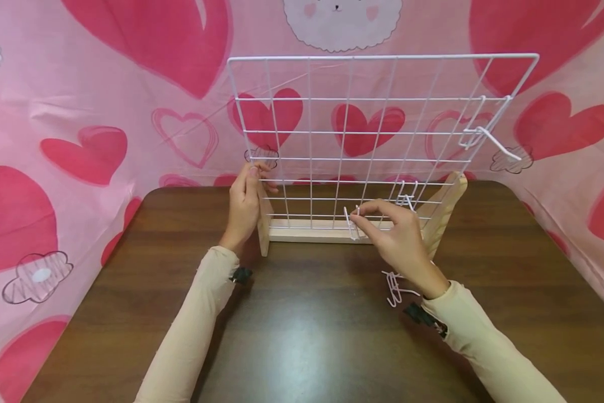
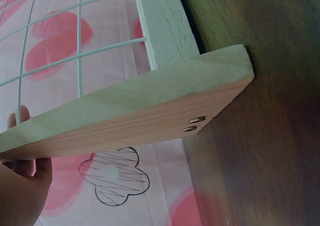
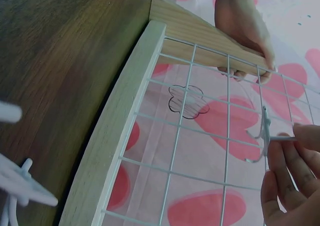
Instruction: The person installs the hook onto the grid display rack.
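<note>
White bent-wire hook (image 3: 267, 136) juts left from the tightly pinching right grip (image 1: 399, 238), near a white wire grid (image 1: 310, 132) whose pale wooden left support (image 1: 263, 229) the left grip (image 1: 244, 196) clasps.

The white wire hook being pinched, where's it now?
In the right wrist view, the white wire hook is on the right side, pinched in the right hand, beside the white metal wire grid, below the left hand.
</note>
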Demonstrator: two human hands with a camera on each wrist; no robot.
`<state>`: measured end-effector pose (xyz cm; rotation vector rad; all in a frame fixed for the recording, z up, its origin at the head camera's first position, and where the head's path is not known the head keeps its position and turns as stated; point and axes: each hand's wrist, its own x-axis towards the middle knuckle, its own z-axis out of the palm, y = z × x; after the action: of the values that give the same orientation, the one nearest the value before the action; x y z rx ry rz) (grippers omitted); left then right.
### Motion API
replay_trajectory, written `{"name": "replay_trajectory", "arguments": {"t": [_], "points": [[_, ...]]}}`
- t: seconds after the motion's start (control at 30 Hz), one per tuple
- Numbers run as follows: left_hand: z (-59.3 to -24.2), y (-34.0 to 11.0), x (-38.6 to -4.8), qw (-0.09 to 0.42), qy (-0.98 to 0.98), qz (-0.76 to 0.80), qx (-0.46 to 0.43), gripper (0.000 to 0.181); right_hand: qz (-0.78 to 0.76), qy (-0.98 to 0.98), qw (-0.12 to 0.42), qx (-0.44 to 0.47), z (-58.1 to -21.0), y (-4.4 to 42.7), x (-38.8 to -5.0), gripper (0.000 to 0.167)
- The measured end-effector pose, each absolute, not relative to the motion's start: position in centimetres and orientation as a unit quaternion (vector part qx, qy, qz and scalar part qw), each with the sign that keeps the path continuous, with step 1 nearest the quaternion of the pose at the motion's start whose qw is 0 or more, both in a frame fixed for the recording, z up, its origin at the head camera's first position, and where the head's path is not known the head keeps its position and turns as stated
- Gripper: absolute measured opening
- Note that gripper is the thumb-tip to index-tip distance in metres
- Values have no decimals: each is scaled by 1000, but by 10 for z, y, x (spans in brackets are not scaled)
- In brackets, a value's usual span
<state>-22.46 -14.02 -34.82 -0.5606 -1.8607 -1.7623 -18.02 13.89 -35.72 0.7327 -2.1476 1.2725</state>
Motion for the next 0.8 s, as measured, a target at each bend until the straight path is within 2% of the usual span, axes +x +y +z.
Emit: {"name": "replay_trajectory", "arguments": {"t": [0.4, 0.8], "points": [[-350, -141, -226, 263, -681, -649, -213, 30, 471, -767, 333, 281, -362, 124, -195, 11], [-349, -141, -226, 267, -683, -645, -214, 30, 476, -776, 303, 281, -371, 123, -208, 7]]}}
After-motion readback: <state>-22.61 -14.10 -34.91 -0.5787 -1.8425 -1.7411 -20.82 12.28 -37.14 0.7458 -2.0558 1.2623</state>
